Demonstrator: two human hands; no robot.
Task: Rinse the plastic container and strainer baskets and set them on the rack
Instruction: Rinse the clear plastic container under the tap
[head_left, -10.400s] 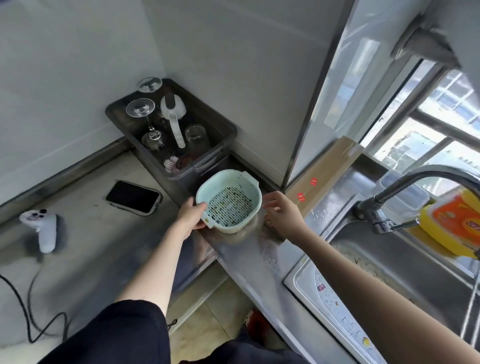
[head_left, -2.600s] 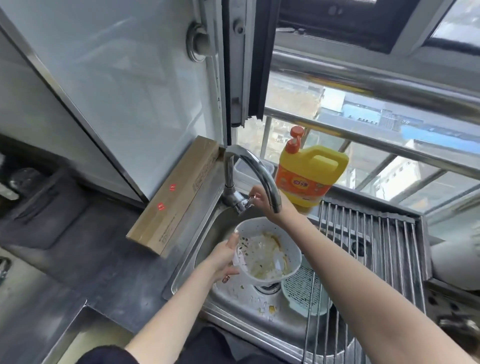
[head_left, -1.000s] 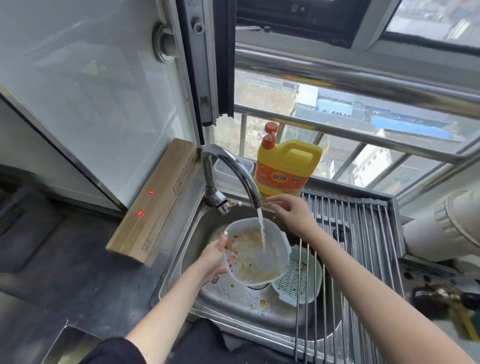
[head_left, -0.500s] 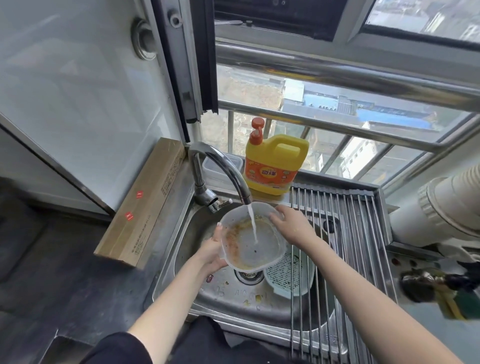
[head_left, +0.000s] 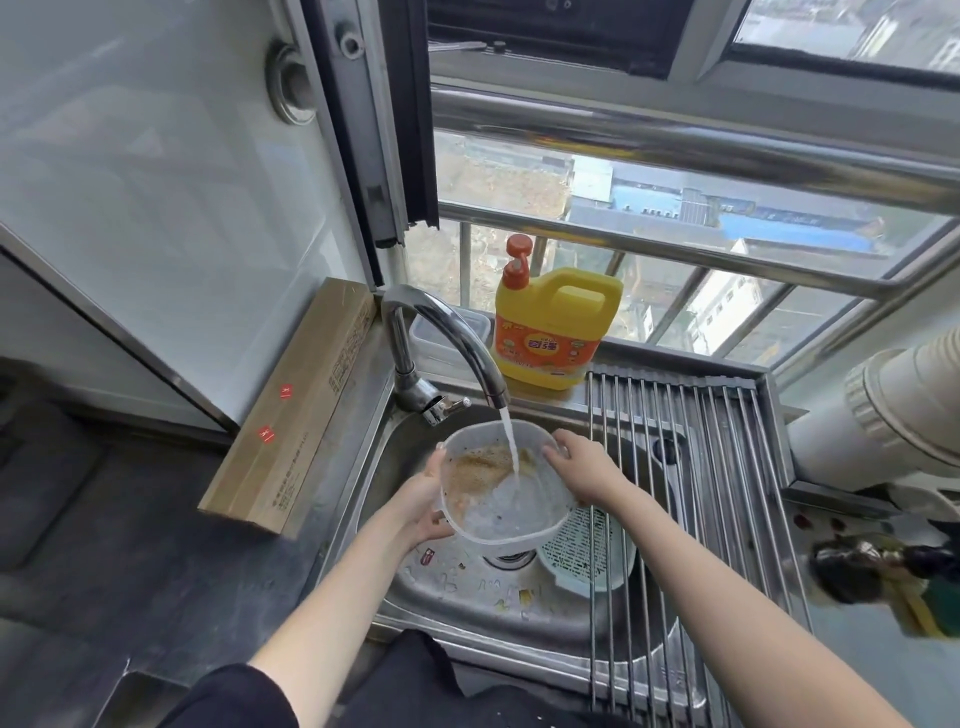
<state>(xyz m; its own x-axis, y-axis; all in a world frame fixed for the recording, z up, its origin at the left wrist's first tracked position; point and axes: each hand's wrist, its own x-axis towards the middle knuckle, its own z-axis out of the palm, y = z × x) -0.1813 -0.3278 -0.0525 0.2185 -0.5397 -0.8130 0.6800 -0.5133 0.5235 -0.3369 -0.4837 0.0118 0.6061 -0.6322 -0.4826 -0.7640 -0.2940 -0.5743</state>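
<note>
- Cardboard box (head_left: 296, 410), left of centre: a long brown carton lying along the counter against the wall panel, its near end close to the sink's left rim.
- Left hand (head_left: 423, 501), lower centre: fingers curled under and around the left wall of the plastic container (head_left: 501, 512), thumb at the rim; the container sits to the right of the palm.
- Plastic container, centre of frame: translucent white, round-cornered, held tilted above the sink (head_left: 457, 592) basin and directly under the spout. Brown residue coats its upper-left inner wall; the lower-right part looks rinsed, with a few dark specks.
- Faucet (head_left: 441, 343), just above the container: curved chrome neck, a thin stream of water falling into the container's far half.
- Right hand (head_left: 584, 470), right of the container: fingers hooked over the far right rim, gripping it; the forearm crosses above the rack bars.
- Strainer basket (head_left: 587, 551), lower right of the container: pale green, perforated, lying in the basin and partly under the rack bars.
- Rack (head_left: 696, 467), right half of the sink: parallel steel rods spanning the basin, bare along most of their length.
- Detergent bottle (head_left: 553, 327), upper centre: yellow jug with orange pump, standing on the sill behind the faucet.
- Basin floor: scattered food scraps around the drain, below the container.
</note>
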